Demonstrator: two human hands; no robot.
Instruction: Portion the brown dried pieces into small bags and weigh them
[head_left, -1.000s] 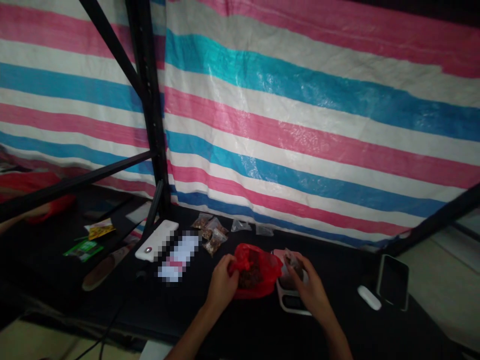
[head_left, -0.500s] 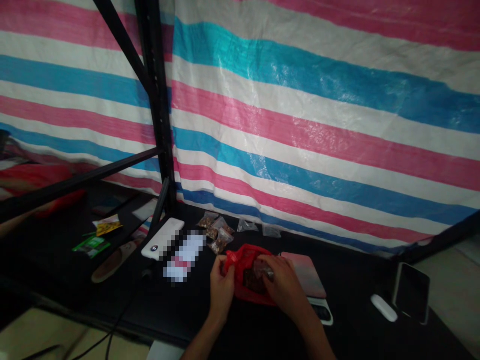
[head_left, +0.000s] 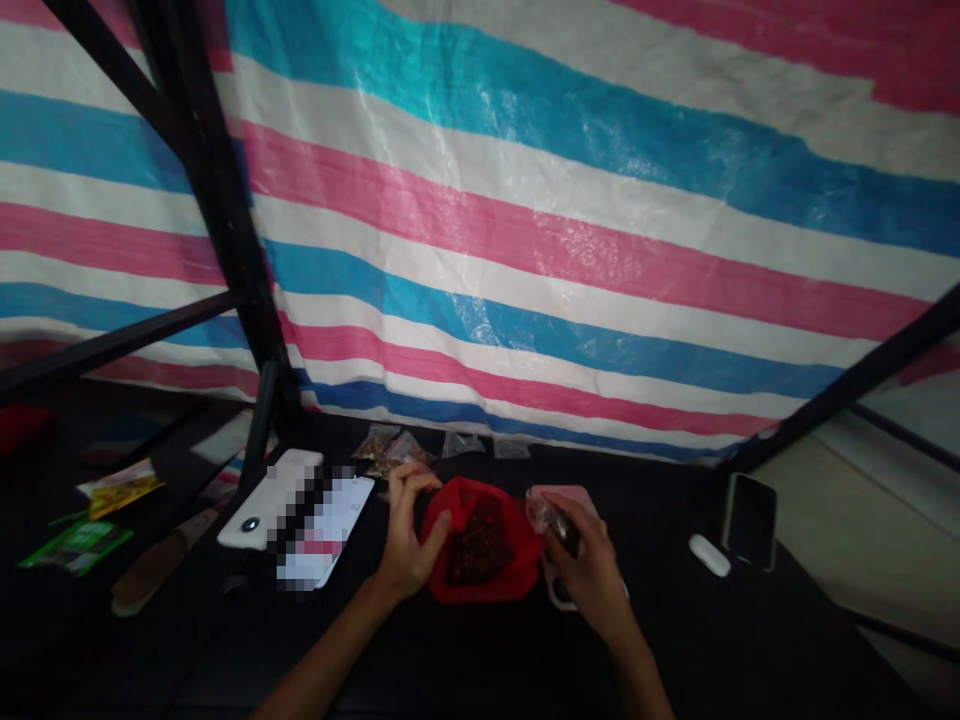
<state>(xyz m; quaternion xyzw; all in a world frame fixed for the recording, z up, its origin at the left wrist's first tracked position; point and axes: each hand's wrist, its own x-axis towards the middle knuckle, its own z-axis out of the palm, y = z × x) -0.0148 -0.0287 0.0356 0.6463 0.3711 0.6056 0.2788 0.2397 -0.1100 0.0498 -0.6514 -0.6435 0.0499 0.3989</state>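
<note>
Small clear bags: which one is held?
The small clear bag in the right hand, beside the red bag; the other clear bags lie farther back, near the striped sheet.

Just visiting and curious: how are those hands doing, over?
Left hand touching red bag. Right hand holding small filled bag. Scale partly hidden behind right hand.

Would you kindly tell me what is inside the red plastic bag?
Inside the red plastic bag is a heap of dark brownish pieces, too dim to identify. Only the heap's top shows; whatever lies beneath it, including the bag's bottom, is covered.
</note>
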